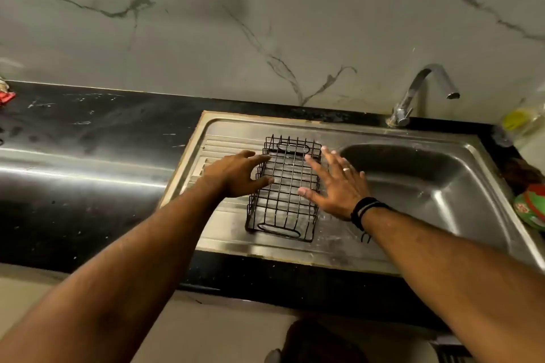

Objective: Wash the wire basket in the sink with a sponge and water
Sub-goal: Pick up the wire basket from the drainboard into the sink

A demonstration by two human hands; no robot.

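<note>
A black wire basket (284, 206) stands on the ribbed steel drainboard (227, 216), left of the sink bowl (418, 183). My left hand (236, 174) hovers at the basket's left side, fingers spread and reaching over its rim. Over the basket's right side my right hand (336, 183) is open too, palm down, with a ring on one finger and dark bands on the wrist. Neither hand grips the wires. No sponge shows clearly; a green and red item (530, 208) lies at the sink's right edge.
A chrome tap (418, 91) stands behind the bowl, spout turned right, no water running. A yellow-labelled bottle (522, 118) sits at the far right. Black counter (88, 132) stretches left, with a red scrap (6, 97) at its far edge. Marble wall behind.
</note>
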